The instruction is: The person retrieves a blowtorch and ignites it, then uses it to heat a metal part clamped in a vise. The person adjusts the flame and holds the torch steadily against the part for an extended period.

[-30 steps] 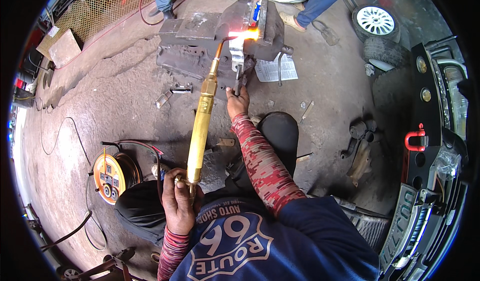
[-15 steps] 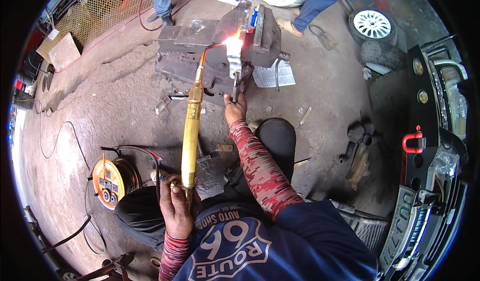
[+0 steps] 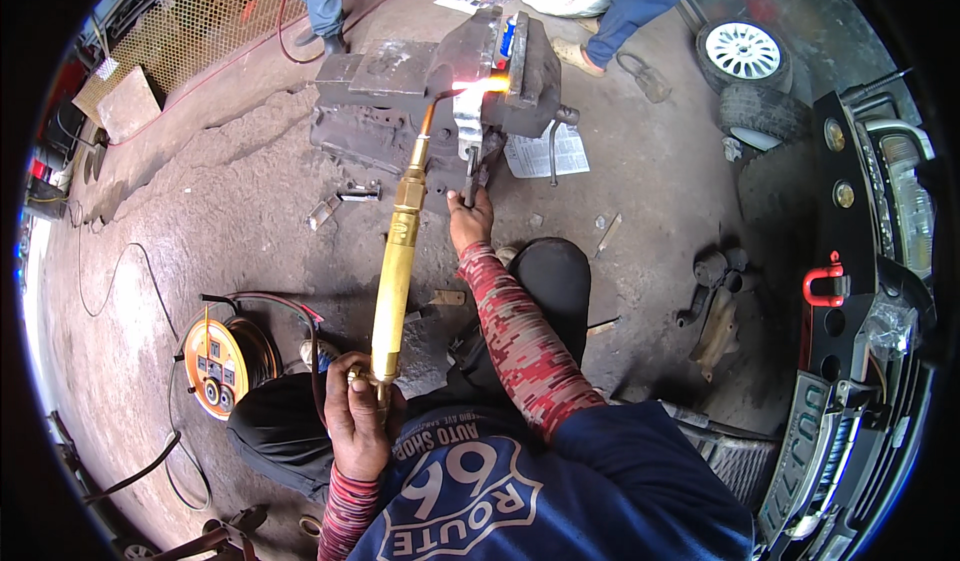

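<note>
A long brass gas torch (image 3: 395, 281) is gripped at its valve end by my left hand (image 3: 358, 426), fingers closed round it. Its bent copper tip reaches up to a bright metal piece (image 3: 468, 111), and a yellow-white flame crosses that piece toward the right. My right hand (image 3: 471, 218) is closed on the lower end of a narrow dark metal tool (image 3: 472, 166), probably pliers. The tool's upper end meets the metal piece, but its jaws are unclear. Behind stands a heavy bench vise (image 3: 400, 71), with a blue cylinder (image 3: 508, 36) by its jaws.
An orange cable reel (image 3: 215, 366) and hoses (image 3: 290, 301) lie at left. Newspaper (image 3: 550, 151) is on the floor beside the vise. Wheels (image 3: 742, 49) and a car bumper (image 3: 835, 231) stand at right. Two other people (image 3: 650, 11) (image 3: 318, 1) are at the far side.
The torch has swung rightward, its tip now left of the metal piece's upper part. The flame points more sideways to the right. My right hand and the tool have hardly moved.
</note>
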Motion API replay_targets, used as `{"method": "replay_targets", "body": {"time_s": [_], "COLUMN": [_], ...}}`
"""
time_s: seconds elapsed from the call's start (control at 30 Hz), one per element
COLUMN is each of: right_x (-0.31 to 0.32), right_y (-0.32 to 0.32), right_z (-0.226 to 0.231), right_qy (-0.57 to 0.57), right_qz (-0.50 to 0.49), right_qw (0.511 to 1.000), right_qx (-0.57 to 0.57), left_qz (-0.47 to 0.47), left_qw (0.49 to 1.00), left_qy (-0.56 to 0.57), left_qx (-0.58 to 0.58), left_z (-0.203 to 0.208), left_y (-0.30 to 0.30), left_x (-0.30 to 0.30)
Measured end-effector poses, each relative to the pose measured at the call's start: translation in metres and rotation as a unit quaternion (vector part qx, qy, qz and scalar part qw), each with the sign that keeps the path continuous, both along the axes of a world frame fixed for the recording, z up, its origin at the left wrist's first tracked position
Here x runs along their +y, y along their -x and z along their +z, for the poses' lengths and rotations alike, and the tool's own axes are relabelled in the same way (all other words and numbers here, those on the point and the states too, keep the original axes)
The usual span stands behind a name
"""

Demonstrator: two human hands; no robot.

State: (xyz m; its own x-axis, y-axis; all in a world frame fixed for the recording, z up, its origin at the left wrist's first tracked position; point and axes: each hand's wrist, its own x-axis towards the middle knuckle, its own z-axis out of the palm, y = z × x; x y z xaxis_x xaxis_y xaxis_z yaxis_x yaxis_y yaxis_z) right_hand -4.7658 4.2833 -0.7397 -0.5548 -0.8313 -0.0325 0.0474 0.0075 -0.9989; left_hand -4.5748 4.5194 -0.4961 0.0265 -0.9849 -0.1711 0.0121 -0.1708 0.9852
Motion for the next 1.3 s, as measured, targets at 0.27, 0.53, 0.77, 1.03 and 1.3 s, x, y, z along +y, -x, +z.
{"method": "replay_targets", "body": {"time_s": [0.27, 0.53, 0.77, 1.03, 1.3], "right_x": [0.044, 0.076, 0.08, 0.085, 0.072], "right_y": [-0.019, -0.023, -0.025, -0.023, -0.019], "right_z": [0.048, 0.093, 0.1, 0.112, 0.152], "right_qy": [0.022, 0.008, -0.007, -0.058, -0.192], "right_qz": [0.125, 0.227, 0.249, 0.261, 0.347], "right_qw": [0.982, 0.946, 0.93, 0.929, 0.908], "right_qx": [-0.141, -0.229, -0.269, -0.255, -0.135], "left_qz": [0.01, 0.081, 0.091, 0.054, -0.012], "left_qw": [0.996, 0.912, 0.788, 0.67, 0.789], "left_qy": [-0.015, -0.145, -0.155, -0.229, -0.364], "left_qx": [0.092, 0.375, 0.588, 0.704, 0.494], "left_z": [0.002, -0.015, -0.032, -0.057, -0.1], "left_y": [-0.011, -0.032, -0.059, -0.063, -0.049], "left_x": [0.004, 0.01, 0.025, 0.023, -0.032]}}
